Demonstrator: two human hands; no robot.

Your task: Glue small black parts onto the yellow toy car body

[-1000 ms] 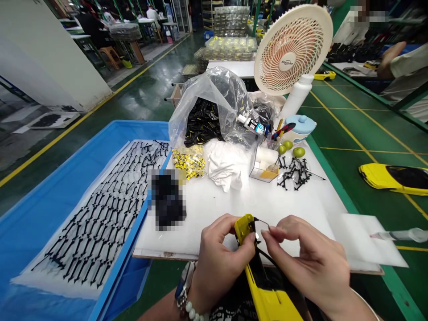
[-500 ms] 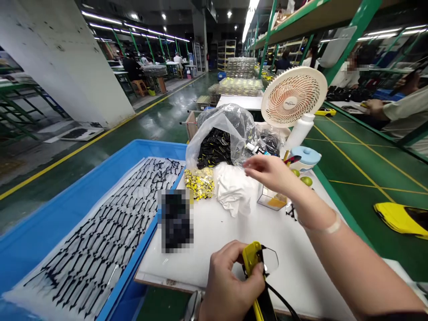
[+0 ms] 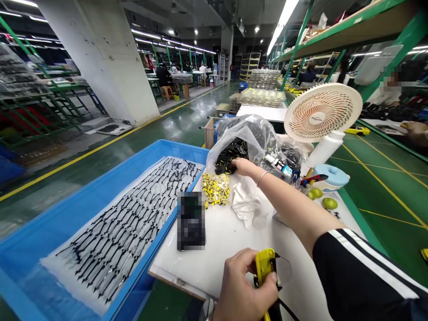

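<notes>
My left hand (image 3: 245, 285) is closed around a yellow plastic toy-car part (image 3: 265, 266) with a thin clear piece on its right side, held at the near edge of the white work board (image 3: 234, 240). My right hand (image 3: 241, 166) is stretched far forward into the mouth of a clear plastic bag of black and yellow parts (image 3: 234, 151). Its fingers are curled down among the parts and mostly hidden. A pile of small yellow parts (image 3: 216, 189) lies just left of that hand, and a white cloth (image 3: 247, 203) lies under the forearm.
A blue crate (image 3: 60, 223) at the left holds a sheet with rows of black parts. A dark phone (image 3: 191, 220) lies on the board. A desk fan (image 3: 323, 113), glue tube (image 3: 279, 166), blue-lidded cup (image 3: 331, 176) and green fruits (image 3: 329, 203) stand at the right. Other people work behind.
My right hand left the yellow part, rose, and reached forward into the plastic bag. My left hand kept hold of the yellow part. The camera tilted up.
</notes>
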